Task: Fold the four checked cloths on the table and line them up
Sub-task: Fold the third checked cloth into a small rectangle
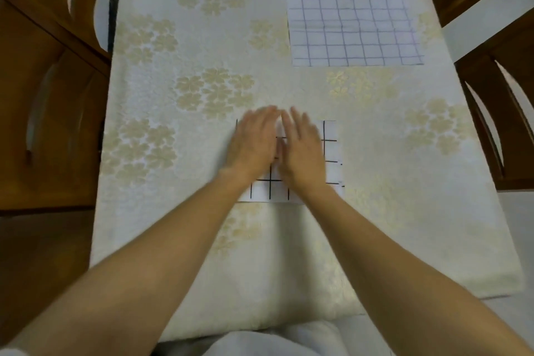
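Black-checked cloth (331, 150), flat folded rectangle

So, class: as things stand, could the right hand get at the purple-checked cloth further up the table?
Probably yes. Only bare tablecloth lies between the right hand and the purple-checked cloth, though that cloth lies well ahead, so the arm would have to stretch.

The table (161, 211) is covered with a cream cloth, matt and a little textured, with woven pale gold flowers. The black-checked cloth (331, 153) and the purple-checked cloth (349, 14) look thin, smooth and matt. The chairs (43, 101) are brown wood, slightly glossy.
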`<state>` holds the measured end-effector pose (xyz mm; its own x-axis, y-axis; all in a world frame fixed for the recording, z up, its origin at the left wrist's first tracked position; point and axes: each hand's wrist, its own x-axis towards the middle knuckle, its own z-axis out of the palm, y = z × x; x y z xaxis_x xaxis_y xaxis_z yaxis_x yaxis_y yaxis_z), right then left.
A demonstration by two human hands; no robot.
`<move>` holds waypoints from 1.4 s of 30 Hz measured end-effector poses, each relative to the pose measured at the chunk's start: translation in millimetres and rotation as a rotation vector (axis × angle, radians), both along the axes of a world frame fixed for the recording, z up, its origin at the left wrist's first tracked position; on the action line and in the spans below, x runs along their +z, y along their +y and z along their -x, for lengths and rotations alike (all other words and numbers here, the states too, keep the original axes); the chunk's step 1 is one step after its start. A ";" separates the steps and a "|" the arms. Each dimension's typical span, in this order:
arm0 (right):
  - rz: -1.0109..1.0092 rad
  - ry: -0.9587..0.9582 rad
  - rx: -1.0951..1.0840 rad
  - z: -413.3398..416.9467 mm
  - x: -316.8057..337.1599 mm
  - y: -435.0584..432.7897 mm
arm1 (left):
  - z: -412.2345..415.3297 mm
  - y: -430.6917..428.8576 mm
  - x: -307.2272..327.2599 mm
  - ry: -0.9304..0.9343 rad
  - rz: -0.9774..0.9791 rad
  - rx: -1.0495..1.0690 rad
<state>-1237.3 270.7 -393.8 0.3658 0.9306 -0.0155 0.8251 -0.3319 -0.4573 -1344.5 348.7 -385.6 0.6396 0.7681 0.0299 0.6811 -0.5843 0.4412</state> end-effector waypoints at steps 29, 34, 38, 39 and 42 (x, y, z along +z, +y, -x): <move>-0.079 0.529 -0.717 -51.4 26.9 -44.0 | 6.0 -34.7 -32.8 0.366 -0.065 -0.098; 0.225 0.574 -0.666 -66.7 30.8 -41.1 | 2.6 -32.6 -32.9 0.401 -0.071 -0.091; 0.247 0.636 -0.645 -69.4 28.0 -47.3 | 5.3 -34.3 -34.2 0.366 -0.066 -0.082; 0.219 0.617 -0.628 -67.2 28.8 -47.2 | 4.9 -33.3 -34.8 0.358 -0.068 -0.077; 0.160 0.436 -0.534 -55.5 37.0 -46.6 | 3.4 -31.9 -35.1 0.350 -0.069 -0.077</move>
